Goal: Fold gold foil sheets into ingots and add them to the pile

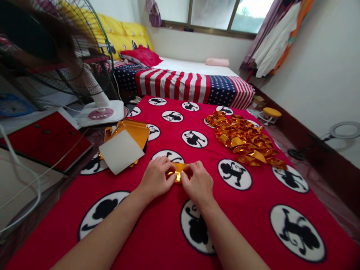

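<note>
My left hand (156, 178) and my right hand (198, 183) meet over a small piece of gold foil paper (176, 171) that lies on a red blanket (168, 225) printed with black monkeys in white circles. Both hands have curled fingers pinching the gold piece from either side. Left of my hands sits a stack of flat gold sheets (135, 133) with one sheet (120, 152) turned white side up. To the right lies a heap of folded gold pieces (244, 138).
An electric fan (92, 108) stands at the left edge next to a red flat case (47, 138) and a white cable (22, 176). A bed with a striped, starred cover (185, 84) lies behind. A small yellow stool (271, 112) and a ring lamp (344, 131) are on the right.
</note>
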### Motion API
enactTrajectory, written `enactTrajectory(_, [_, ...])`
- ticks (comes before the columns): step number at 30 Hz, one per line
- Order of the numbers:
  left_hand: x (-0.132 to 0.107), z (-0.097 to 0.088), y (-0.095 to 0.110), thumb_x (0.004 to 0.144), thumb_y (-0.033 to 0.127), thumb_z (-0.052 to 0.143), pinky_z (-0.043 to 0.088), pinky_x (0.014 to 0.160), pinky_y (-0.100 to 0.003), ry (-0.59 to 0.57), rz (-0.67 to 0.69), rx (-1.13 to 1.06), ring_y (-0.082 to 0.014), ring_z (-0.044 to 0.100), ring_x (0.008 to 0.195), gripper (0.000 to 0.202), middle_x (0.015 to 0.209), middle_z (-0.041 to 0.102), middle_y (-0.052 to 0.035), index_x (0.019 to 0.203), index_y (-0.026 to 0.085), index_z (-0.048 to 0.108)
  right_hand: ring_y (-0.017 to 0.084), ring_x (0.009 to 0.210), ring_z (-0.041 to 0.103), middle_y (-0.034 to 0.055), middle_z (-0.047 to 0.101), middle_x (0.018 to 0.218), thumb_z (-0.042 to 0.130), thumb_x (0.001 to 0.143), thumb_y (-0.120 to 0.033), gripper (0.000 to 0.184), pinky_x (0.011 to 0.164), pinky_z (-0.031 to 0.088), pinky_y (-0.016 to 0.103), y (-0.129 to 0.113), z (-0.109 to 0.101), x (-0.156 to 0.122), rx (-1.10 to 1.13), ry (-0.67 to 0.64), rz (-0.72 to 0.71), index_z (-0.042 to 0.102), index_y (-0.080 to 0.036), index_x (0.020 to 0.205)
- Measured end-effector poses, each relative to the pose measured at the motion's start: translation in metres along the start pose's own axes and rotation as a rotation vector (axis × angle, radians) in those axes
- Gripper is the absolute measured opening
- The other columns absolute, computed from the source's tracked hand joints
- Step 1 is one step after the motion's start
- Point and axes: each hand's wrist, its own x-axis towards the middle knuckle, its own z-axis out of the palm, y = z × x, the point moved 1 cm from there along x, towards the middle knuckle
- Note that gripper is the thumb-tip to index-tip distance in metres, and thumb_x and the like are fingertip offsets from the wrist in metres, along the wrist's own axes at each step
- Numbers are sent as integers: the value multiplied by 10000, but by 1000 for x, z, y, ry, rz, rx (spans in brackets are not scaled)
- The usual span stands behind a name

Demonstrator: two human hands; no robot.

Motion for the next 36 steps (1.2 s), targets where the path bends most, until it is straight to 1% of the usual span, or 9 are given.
enactTrajectory(3, [-2, -4, 0, 801, 282, 635, 429, 828, -372, -44, -33, -34, -232, 566, 962, 115, 1002, 632, -53, 890, 216, 668, 195, 843, 575, 40, 575, 928, 655, 807, -394, 213, 664, 365, 281, -5, 0, -6, -28, 31, -25, 620, -207, 903])
enactTrajectory(7, [-3, -8, -3, 792, 287, 653, 423, 837, -372, -130, -50, -65, -236, 565, 1014, 172, 1057, 627, -44, 956, 239, 672, 222, 900, 561, 63, 568, 975, 664, 797, -401, 272, 741, 386, 310, -9, 0, -12, -46, 37, -36, 592, -198, 963])
enactTrajectory(11, [-3, -9, -7, 771, 304, 697, 423, 862, -375, -182, -70, -87, -238, 562, 1040, 247, 1101, 621, -34, 1013, 261, 669, 238, 947, 558, 67, 560, 1017, 678, 779, -347, 283, 781, 400, 333, -5, -1, -15, -28, 6, -27, 591, -203, 1007])
enactTrajectory(20, [-2, -18, -16, 739, 187, 700, 411, 931, -365, -280, -29, -134, -234, 538, 1121, 337, 1165, 612, -22, 1058, 290, 661, 211, 965, 576, 41, 562, 1073, 601, 779, -162, 275, 803, 442, 327, 19, -7, -13, 164, -117, -8, 639, -254, 1036])
enactTrajectory(23, [-2, -15, -9, 749, 234, 695, 416, 888, -364, -249, -57, -101, -234, 559, 1068, 290, 1125, 623, -21, 1032, 288, 666, 211, 965, 578, 44, 567, 1065, 597, 760, -143, 293, 809, 451, 329, 20, -6, -13, 181, -111, -13, 644, -249, 1030])
enactTrajectory(25, [-2, -10, 0, 748, 361, 715, 419, 836, -368, -178, -115, -55, -241, 571, 1010, 245, 1060, 632, -24, 972, 272, 669, 217, 966, 579, 50, 572, 1061, 596, 758, -142, 288, 808, 452, 334, 19, -6, -13, 172, -97, -7, 646, -243, 1023])
enactTrajectory(28, [-2, -3, 11, 668, 523, 763, 414, 815, -385, -67, -192, 40, -274, 556, 994, 389, 996, 626, -47, 900, 234, 644, 220, 966, 580, 50, 577, 1055, 596, 764, -150, 273, 807, 453, 337, 18, -6, -13, 165, -82, 2, 647, -241, 1016])
enactTrajectory(31, [-1, -2, 9, 665, 450, 783, 417, 798, -368, -108, -178, 35, -264, 554, 984, 360, 996, 621, -40, 916, 238, 637, 210, 956, 581, 44, 577, 1052, 596, 758, -150, 277, 804, 458, 327, 19, -5, -13, 188, -89, -4, 648, -241, 1014])
enactTrajectory(36, [0, -10, -10, 682, 271, 772, 440, 808, -326, -220, -98, -118, -221, 574, 975, 294, 1046, 625, -19, 953, 253, 660, 190, 897, 588, 38, 587, 1049, 587, 742, -157, 280, 760, 463, 305, 20, -8, -13, 209, -88, -3, 641, -237, 1005])
